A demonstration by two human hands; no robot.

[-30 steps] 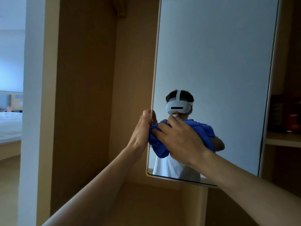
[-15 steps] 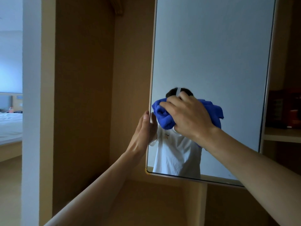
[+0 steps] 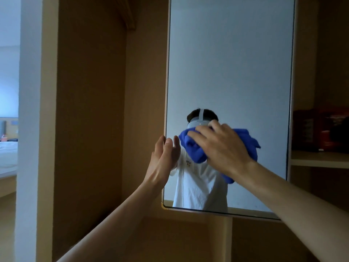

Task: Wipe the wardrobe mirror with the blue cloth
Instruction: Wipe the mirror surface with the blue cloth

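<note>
Cloth first: the bunched bright-blue cloth (image 3: pixel 194 154) sits on the lower-middle glass of the tall rectangular wardrobe mirror (image 3: pixel 230 63). It's pinned there by the right hand (image 3: pixel 221 148), fingers spread out fairly straight over it. Meanwhile the left hand (image 3: pixel 162 157) is up against the mirror's left edge, fingers straight, holding nothing. Right of the mirror there's a light wooden shelf (image 3: pixel 319 159) with dark red boxes (image 3: pixel 321 129). Way off left of it is a white bed (image 3: pixel 7 154).

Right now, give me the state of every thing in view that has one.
wardrobe mirror, upright, cloth against its lower half
blue cloth, bunched, pressed against the glass
right hand, fingers spread over the cloth, pressing it
left hand, fingers straight, touching the mirror's left edge
shelf, holding dark boxes
</note>
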